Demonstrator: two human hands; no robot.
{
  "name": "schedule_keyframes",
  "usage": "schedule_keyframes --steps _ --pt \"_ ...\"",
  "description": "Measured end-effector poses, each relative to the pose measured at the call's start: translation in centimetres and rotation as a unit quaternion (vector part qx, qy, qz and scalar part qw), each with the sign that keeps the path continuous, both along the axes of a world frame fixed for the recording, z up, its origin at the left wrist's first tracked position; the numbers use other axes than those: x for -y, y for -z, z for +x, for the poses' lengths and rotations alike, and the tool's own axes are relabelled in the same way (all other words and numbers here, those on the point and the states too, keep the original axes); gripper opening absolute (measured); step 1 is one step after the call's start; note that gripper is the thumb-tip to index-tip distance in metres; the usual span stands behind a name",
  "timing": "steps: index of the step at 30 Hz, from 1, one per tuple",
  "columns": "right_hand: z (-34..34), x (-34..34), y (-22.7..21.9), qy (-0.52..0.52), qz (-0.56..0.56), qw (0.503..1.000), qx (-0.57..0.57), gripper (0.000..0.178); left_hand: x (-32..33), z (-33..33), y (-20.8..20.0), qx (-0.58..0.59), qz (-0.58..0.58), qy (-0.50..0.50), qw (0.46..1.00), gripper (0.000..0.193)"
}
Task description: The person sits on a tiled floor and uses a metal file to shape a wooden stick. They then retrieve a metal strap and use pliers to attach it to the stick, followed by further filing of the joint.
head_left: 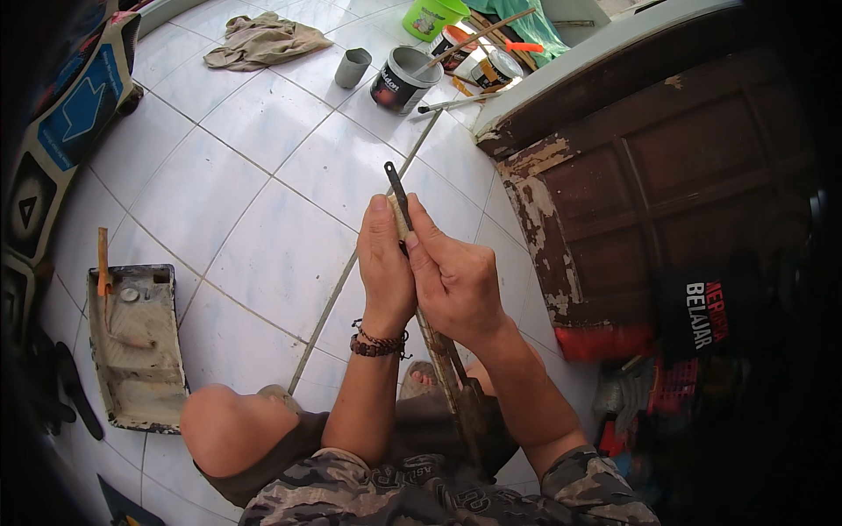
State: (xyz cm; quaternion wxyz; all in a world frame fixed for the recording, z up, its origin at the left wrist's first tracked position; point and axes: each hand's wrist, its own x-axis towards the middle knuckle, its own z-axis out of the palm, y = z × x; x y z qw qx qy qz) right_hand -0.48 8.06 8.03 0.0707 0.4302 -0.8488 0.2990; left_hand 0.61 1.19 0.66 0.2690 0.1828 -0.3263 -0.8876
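Both my hands meet in front of me over the tiled floor. My right hand (456,276) is closed, thumb and fingers pinching a dark flat handle (395,182) with a round hole in its upper tip. My left hand (386,267) presses alongside, closed around a long, worn wooden strip (438,351). The strip's pale end shows between the hands, and its lower length runs back toward my lap. The handle's lower part is hidden by my fingers, so the kind of tool cannot be told.
A paint tray (136,394) with an orange-handled tool (103,263) lies left. Ahead are a crumpled cloth (263,42), grey cup (353,68), paint bucket (402,88) and green bucket (431,17). A brown panelled door (605,228) with peeling paint stands right.
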Motion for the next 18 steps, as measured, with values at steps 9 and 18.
schedule_keyframes --steps 9,18 --pt "0.5 -0.8 0.4 0.007 -0.007 1.0 -0.003 0.039 -0.1 0.3 -0.5 -0.017 0.019 0.018 1.0 0.046" --pt "1.4 -1.5 1.0 0.005 -0.019 1.0 0.001 0.04 -0.3 0.1 -0.1 0.007 0.027 0.015 0.999 0.049"
